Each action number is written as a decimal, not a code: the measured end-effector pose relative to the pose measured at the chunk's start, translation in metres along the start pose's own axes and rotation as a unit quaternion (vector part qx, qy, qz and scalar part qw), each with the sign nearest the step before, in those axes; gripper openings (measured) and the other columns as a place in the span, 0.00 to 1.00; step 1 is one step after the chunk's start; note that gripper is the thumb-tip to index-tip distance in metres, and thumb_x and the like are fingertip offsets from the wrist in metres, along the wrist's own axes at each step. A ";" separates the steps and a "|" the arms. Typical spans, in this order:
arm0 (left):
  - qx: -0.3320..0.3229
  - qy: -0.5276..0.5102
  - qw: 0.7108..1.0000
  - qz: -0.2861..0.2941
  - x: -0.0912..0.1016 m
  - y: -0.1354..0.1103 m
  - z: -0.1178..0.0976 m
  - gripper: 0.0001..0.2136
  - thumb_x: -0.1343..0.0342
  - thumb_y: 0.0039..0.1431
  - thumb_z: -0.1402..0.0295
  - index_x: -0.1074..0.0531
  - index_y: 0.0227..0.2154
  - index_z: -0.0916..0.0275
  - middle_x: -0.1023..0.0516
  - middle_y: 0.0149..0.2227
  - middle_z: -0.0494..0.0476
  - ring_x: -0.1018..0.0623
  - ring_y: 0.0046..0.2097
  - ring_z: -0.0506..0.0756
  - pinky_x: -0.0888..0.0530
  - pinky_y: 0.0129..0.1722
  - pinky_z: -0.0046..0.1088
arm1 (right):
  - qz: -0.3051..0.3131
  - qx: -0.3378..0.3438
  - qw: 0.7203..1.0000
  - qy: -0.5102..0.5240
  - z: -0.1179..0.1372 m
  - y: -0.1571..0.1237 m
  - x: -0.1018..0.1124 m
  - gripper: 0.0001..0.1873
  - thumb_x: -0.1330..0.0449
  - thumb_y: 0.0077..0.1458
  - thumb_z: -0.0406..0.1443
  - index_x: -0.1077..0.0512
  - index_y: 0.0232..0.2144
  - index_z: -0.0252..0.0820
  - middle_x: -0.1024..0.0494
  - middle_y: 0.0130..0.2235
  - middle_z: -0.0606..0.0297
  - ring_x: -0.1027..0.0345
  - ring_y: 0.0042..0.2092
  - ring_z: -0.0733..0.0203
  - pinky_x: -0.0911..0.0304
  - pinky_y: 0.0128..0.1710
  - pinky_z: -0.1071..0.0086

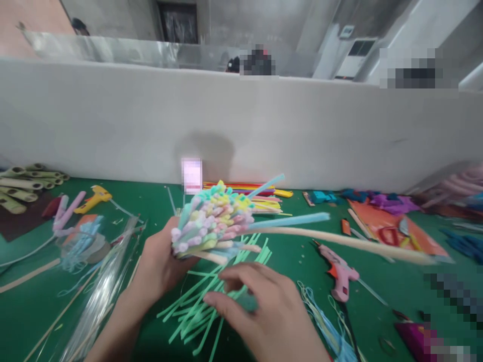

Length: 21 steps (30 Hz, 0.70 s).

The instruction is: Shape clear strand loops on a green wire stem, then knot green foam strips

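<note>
My left hand (158, 259) is closed round a thick bundle of pastel pipe cleaners (213, 221), with its fuzzy ends facing me. Pink, yellow, mint, lilac and pale blue stems mix in it. Two blue pipe cleaners and a long peach one (350, 241) stick out to the right. Just below the bundle, my right hand (260, 301) has its thumb and fingers apart, with nothing seen between them. Loose mint-green pipe cleaners (196, 317) lie crisscrossed on the table under both hands; my right hand hides some of them.
On the green table (290, 261), a pink glue gun (337, 274) lies at the right, near blue threads (328, 322). A yellow glue gun (94, 198), bamboo tubes (22, 186) and clear plastic sleeves (101, 296) are at the left. A white partition (113, 120) stands behind.
</note>
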<state>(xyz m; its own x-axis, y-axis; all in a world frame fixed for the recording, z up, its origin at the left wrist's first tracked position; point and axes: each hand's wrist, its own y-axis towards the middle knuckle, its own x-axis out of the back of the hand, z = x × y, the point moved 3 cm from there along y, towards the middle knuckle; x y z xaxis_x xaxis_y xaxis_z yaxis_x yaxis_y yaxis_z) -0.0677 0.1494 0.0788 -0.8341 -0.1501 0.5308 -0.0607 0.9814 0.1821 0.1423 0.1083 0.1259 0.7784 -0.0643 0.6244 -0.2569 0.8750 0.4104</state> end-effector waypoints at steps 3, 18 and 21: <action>-0.048 0.108 0.993 -0.018 0.002 0.001 0.001 0.15 0.36 0.54 0.64 0.27 0.44 0.57 0.18 0.35 0.54 0.18 0.35 0.61 0.26 0.33 0.30 | -0.158 0.052 0.982 0.090 0.019 -0.005 0.018 0.06 0.33 0.57 0.31 0.24 0.34 0.49 0.22 0.27 0.72 0.27 0.26 0.64 0.29 0.26 0.72; -0.134 0.160 0.977 -0.031 -0.013 0.005 0.003 0.18 0.33 0.55 0.60 0.30 0.47 0.54 0.17 0.36 0.53 0.17 0.35 0.61 0.28 0.31 0.27 | -0.266 0.007 0.962 0.066 0.004 0.017 0.008 0.07 0.36 0.54 0.30 0.26 0.37 0.44 0.25 0.38 0.63 0.29 0.42 0.58 0.28 0.39 0.64; -0.133 0.161 0.977 -0.032 -0.014 0.004 0.005 0.18 0.34 0.55 0.60 0.29 0.47 0.54 0.17 0.37 0.54 0.16 0.36 0.61 0.28 0.31 0.26 | -0.265 0.011 0.961 0.081 0.004 0.017 0.009 0.07 0.38 0.54 0.29 0.26 0.35 0.44 0.26 0.38 0.63 0.29 0.42 0.58 0.28 0.39 0.64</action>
<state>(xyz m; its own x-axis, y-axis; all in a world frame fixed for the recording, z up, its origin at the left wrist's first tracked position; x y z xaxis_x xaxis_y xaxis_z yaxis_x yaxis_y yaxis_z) -0.0587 0.1561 0.0682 -0.6151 -0.2829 0.7360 0.0724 0.9092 0.4099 0.1423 0.1212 0.1409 0.8817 -0.4210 0.2131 0.1898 0.7298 0.6568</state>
